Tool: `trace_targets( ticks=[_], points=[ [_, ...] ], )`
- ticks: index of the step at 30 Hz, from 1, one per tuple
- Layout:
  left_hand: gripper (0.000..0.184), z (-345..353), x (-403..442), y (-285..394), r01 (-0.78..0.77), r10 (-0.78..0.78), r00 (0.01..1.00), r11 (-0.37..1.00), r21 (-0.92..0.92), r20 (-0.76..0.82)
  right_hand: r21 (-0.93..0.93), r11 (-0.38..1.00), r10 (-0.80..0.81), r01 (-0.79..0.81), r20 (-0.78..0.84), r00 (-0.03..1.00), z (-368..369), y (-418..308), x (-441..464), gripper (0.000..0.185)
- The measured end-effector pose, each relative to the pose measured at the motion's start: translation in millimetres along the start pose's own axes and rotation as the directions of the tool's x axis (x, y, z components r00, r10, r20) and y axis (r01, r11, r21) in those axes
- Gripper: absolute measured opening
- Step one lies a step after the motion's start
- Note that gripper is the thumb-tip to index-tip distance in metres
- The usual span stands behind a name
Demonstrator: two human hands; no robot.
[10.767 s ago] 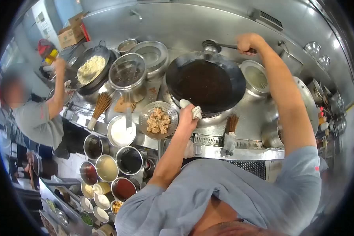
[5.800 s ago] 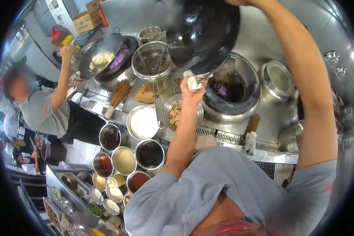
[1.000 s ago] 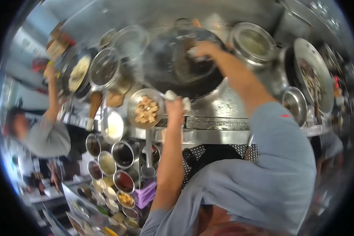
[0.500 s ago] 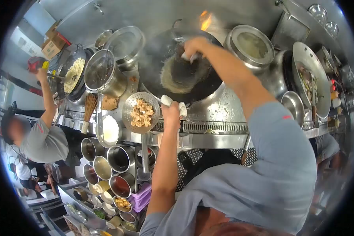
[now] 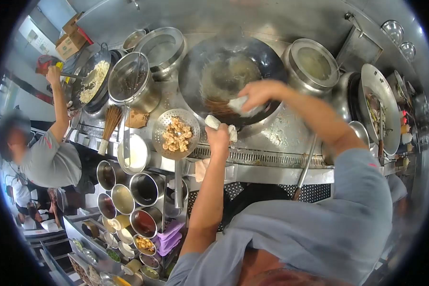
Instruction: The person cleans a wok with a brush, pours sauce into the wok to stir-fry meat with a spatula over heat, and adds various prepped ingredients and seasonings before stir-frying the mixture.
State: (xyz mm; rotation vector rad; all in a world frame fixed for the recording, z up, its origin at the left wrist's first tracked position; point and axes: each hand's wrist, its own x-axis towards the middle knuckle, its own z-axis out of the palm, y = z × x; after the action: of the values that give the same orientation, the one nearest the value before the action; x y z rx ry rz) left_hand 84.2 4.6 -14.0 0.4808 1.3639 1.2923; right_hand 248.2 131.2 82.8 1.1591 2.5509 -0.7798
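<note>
A large dark wok (image 5: 271,62) stands on the stove in front of me, with cloudy liquid (image 5: 231,71) in its bowl. In my right hand (image 5: 261,94) is a wok brush (image 5: 219,106), brown bristles down against the near inner side of the wok; its white handle is partly blurred. My left hand (image 5: 218,137) is closed around a folded white cloth (image 5: 213,122) at the wok's near rim; any handle under the cloth is hidden. Left of this hand, a perforated strainer ladle (image 5: 157,143) holds browned fried pieces (image 5: 177,133).
Lidded pots (image 5: 314,64) flank the wok. A second bamboo brush (image 5: 110,125) and sauce containers (image 5: 144,221) are at left. A ladle handle (image 5: 306,164) crosses the front edge. Right stands a pan of food (image 5: 391,114). A co-worker (image 5: 52,152) stirs a wok at left.
My right hand and the brush have swept from the wok's far side down to its near right side. The flame behind the wok is gone from view. The whole view has shifted slightly.
</note>
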Motion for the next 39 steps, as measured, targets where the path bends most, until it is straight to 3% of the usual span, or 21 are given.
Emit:
trace_targets(
  ticks=[2,3,4,6,8,9,12,13,14,16,17,19,20,23,25,27,29,33,35,38,39],
  points=[
    [0.032,2.6,-2.2,-0.9,-0.047,0.048,0.999,0.999,0.006,-0.025,0.126,0.983,0.089,-0.13,0.289,0.953,-58.7,8.5,16.2,0.051],
    [0.033,4.9,-8.1,6.3,-0.027,0.027,0.999,1.0,0.013,-0.025,0.131,0.982,0.097,-0.136,0.27,0.958,-58.3,31.3,57.0,0.048],
    [0.033,5.6,-8.3,4.8,-0.025,0.025,0.999,1.0,0.009,-0.035,0.299,0.901,0.236,-0.313,0.267,0.934,-60.4,13.0,68.4,0.045],
    [0.036,3.6,-8.0,2.9,-0.012,0.013,0.999,1.0,0.017,-0.047,0.479,0.844,0.262,-0.241,0.023,0.965,-26.9,0.2,89.2,0.045],
    [0.037,-2.2,1.9,-7.5,-0.022,0.028,0.997,0.997,0.078,-0.074,0.489,0.844,0.238,-0.22,0.027,0.971,0.3,-16.5,57.8,0.05],
    [0.038,-4.2,6.0,-11.4,-0.034,0.047,0.996,0.988,0.152,-0.08,0.248,0.965,0.079,-0.082,0.023,0.997,9.6,-4.4,40.6,0.058],
    [0.04,-7.8,11.6,-10.7,-0.079,0.116,0.984,0.965,0.252,-0.135,-0.163,0.987,0.061,-0.016,0.271,0.961,-32.4,31.6,-12.0,0.066],
    [0.04,-7.5,13.5,-11.1,-0.087,0.125,0.982,0.964,0.252,-0.14,-0.323,0.936,0.262,-0.137,0.385,0.885,-68.8,22.1,-18.1,0.062],
    [0.04,-6.4,11.3,-7.3,-0.083,0.121,0.983,0.964,0.254,-0.139,-0.494,0.86,0.375,-0.128,0.441,0.815,-83.5,35.0,4.5,0.055],
    [0.04,-2.4,3.4,4.9,-0.091,0.113,0.986,0.982,0.168,-0.123,-0.2,0.804,0.594,-0.56,0.248,0.765,-106.0,19.4,23.2,0.048],
    [0.039,-4.1,6.2,2.4,-0.024,0.043,0.991,0.989,0.148,-0.13,-0.208,0.801,0.598,-0.561,0.251,0.761,-90.8,20.3,32.1,0.048],
    [0.036,-6.5,22.2,-15.7,-0.105,0.122,0.983,0.986,0.127,-0.135,0.157,0.866,0.466,-0.474,0.091,0.88,-51.1,18.6,57.2,0.045],
    [0.033,-11.0,19.2,-15.1,-0.164,0.181,0.973,0.979,0.125,-0.142,-0.072,0.888,0.459,-0.453,0.15,0.876,-43.5,0.2,52.6,0.048],
    [0.036,-15.7,20.2,-16.3,-0.092,0.111,0.988,0.982,0.163,-0.111,-0.156,0.915,0.403,-0.372,0.317,0.858,-50.4,5.3,10.9,0.05],
    [0.041,-11.6,14.0,-7.1,-0.048,0.068,0.992,0.983,0.178,-0.108,-0.459,0.835,0.472,-0.303,0.318,0.822,-82.0,45.6,31.2,0.05],
    [0.041,-10.6,11.3,-3.8,-0.049,0.063,0.994,0.988,0.149,-0.093,-0.559,0.773,0.53,-0.299,0.309,0.79,-84.5,64.7,49.0,0.05],
    [0.042,-10.6,16.0,-8.1,-0.056,0.066,0.994,0.992,0.115,-0.083,0.178,0.811,0.557,-0.558,0.06,0.828,-71.9,41.3,50.2,0.048],
    [0.032,-11.2,27.7,-21.3,-0.153,0.18,0.973,0.971,0.183,-0.143,0.267,0.91,0.323,-0.317,0.024,0.946,-32.4,2.5,64.4,0.044],
    [0.032,-13.4,17.0,-19.4,-0.133,0.163,0.974,0.973,0.188,-0.155,0.643,0.699,0.368,-0.311,0.05,0.929,-28.2,3.2,77.0,0.045],
    [0.036,-15.9,19.8,-12.8,-0.124,0.151,0.983,0.962,0.243,-0.099,0.579,0.793,0.246,-0.191,-0.017,0.969,1.1,-8.1,68.8,0.047],
    [0.039,-12.6,12.9,-9.9,-0.136,0.174,0.977,0.953,0.27,-0.121,0.373,0.926,0.071,-0.06,-0.016,0.997,6.8,11.1,65.1,0.051]
  ],
)
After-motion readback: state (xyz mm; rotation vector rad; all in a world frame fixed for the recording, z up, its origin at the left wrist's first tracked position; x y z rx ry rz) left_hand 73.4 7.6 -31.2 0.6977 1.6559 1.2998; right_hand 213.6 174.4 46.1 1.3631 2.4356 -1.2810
